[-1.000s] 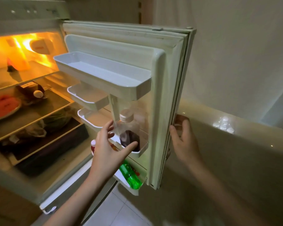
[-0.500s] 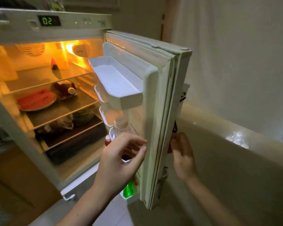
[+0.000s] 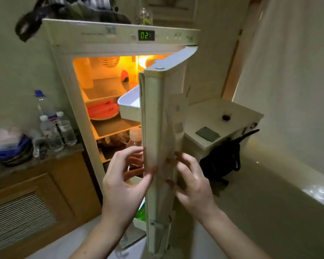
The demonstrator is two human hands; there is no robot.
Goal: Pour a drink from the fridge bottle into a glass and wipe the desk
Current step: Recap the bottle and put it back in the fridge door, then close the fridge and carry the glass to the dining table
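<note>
Curled loosely, my left grip (image 3: 123, 180) nears the bottle (image 3: 136, 144), nothing held; right grip (image 3: 193, 186) open; pouring, wiping remain.

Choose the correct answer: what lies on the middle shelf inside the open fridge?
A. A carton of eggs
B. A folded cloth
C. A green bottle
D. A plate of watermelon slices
D: red watermelon slices with dark seeds sit on a plate on the lit middle shelf of the fridge.
</note>
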